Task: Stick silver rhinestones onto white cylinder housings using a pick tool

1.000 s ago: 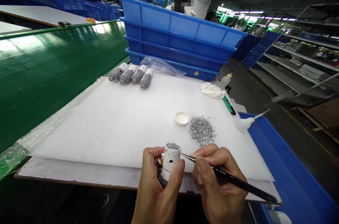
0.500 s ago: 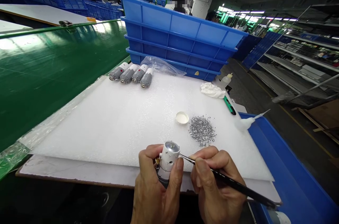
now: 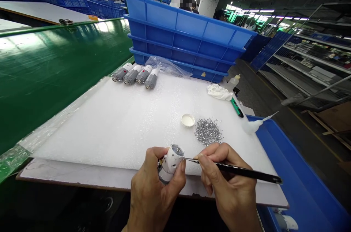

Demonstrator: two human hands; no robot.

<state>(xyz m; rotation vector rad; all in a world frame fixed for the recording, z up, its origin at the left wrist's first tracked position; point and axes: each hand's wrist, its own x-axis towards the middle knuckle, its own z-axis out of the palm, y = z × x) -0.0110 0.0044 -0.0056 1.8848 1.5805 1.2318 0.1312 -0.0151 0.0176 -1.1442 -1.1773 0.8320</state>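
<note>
While the left hand is wrapped closed around a white-cased motor, the right hand is pinching a slim black-handled needle tool between thumb and fingers, both grips firmly closed on what they hold. The motor is tilted, its end facing up and toward 1 o'clock, and it is hanging just over the near edge of a white foam sheet, not resting on it. The left thumb is pressing on the casing, and the needle tip is touching or almost touching the casing's side at about 3 o'clock; can't tell which at this size.

From the held motor, a white cap is sitting on the foam at about 1 o'clock, and a loose pile of silver granules is lying just beside it toward 2 o'clock. Four grey motors with white ends are lying side by side at about 11 o'clock, near a clear plastic bag. Stacked blue trays are standing at 12 o'clock. A crumpled white cloth and a green-handled tool are lying at about 1 o'clock, farther out. A white squeeze bottle with a thin nozzle is lying at about 2 o'clock, by a blue bin. A green bench top is running along 9 o'clock.
</note>
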